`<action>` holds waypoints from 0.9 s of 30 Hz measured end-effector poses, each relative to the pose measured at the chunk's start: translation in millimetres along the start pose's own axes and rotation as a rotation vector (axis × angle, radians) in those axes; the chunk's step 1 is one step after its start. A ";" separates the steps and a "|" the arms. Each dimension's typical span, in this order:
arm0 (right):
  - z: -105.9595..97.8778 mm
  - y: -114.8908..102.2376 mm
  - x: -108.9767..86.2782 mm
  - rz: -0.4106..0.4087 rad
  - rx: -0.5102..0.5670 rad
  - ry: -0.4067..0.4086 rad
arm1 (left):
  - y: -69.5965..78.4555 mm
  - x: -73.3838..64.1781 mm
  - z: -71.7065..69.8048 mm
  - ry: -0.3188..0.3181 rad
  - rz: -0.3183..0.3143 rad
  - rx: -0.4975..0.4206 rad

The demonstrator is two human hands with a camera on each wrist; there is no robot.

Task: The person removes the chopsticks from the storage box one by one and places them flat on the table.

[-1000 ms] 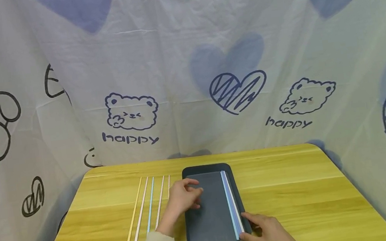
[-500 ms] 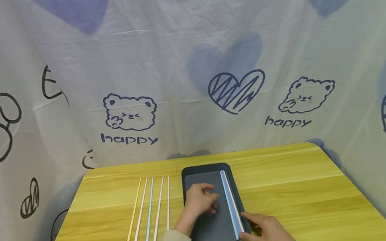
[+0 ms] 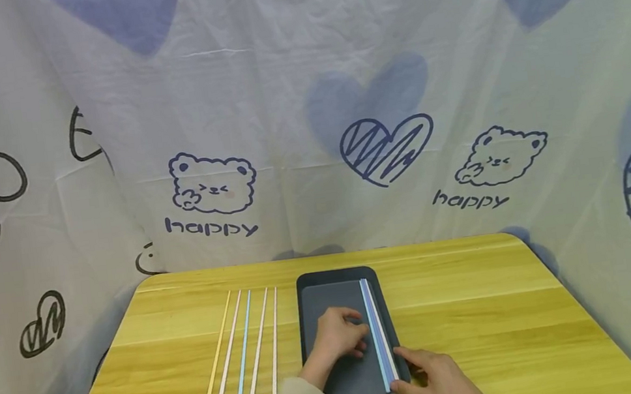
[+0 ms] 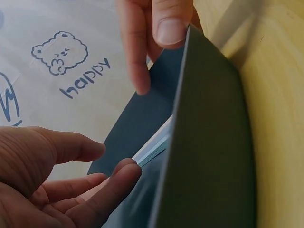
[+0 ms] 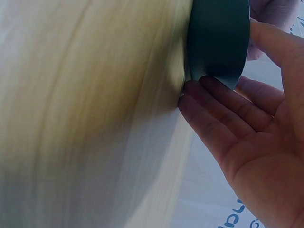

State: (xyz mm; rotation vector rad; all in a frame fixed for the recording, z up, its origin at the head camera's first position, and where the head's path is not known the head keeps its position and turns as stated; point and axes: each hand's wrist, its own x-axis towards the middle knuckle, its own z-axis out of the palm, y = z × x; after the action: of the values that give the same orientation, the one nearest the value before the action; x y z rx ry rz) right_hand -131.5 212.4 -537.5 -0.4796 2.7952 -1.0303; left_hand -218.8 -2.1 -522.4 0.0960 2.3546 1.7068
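Note:
A dark grey rectangular tray (image 3: 334,277) lies on the table. Along its right inner side lies a bundle of thin sticks (image 3: 371,308) in light blue, blue and white. Over the tray floor, my left hand (image 3: 338,335) has loosely bent fingers beside the bundle and holds nothing. In the left wrist view, the left fingertips (image 4: 127,171) overlap the end of the sticks. My right hand (image 3: 441,382) grips the tray's near right corner. In the right wrist view, the thumb is over the tray wall (image 5: 218,42) and the other fingers are low on its outside.
Left of the tray, several thin sticks lie spaced apart on the wooden table (image 3: 469,296), including a yellow stick (image 3: 218,350), a light blue stick (image 3: 244,350) and pale pink sticks (image 3: 275,346). A printed curtain (image 3: 295,127) hangs behind the table.
My left hand has moved right, from the tray's left edge across the tray to the bundle of sticks. The right hand stays at the near right corner.

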 end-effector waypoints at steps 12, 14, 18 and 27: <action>-1.5 -0.4 0.0 -0.006 -0.015 0.006 | -1.7 -0.4 15.0 0.010 -0.021 0.006; -1.8 -0.8 0.1 -0.003 -0.021 0.007 | -2.7 -0.3 17.3 0.020 -0.031 0.004; -1.9 -1.3 0.1 0.004 -0.013 -0.004 | -5.2 0.1 22.0 0.040 -0.048 0.012; -0.9 -0.5 -0.1 -0.012 -0.011 0.000 | -10.1 2.6 25.9 0.062 -0.038 0.031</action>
State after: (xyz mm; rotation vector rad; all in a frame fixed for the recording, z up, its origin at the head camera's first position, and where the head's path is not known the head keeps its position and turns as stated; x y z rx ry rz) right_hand -131.5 212.7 -536.4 -0.4989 2.8026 -1.0180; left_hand -214.7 19.2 -539.9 0.0041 2.4112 1.6802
